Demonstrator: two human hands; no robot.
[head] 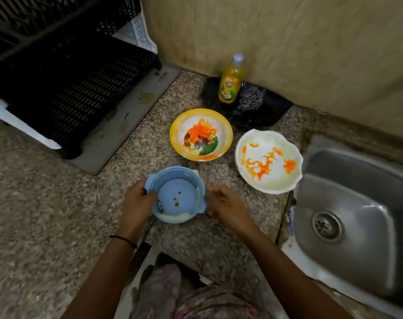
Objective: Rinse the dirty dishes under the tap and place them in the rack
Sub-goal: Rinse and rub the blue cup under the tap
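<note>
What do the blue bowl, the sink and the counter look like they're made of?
Blue bowl: probably plastic, with a matte, even colour and moulded side tabs. Sink: stainless steel, judging by its brushed grey sheen and soft reflections. Counter: likely granite or similar stone, speckled grey-brown, polished.

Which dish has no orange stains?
The blue bowl, held by the left hand; only dark specks inside. Both plates carry orange smears.

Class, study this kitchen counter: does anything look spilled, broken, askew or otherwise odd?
Nothing is spilled or broken. The three dishes are merely dirty: orange smears in the yellow bowl and white plate, specks and pale residue in the blue bowl, which the left hand grips at its rim.
</note>
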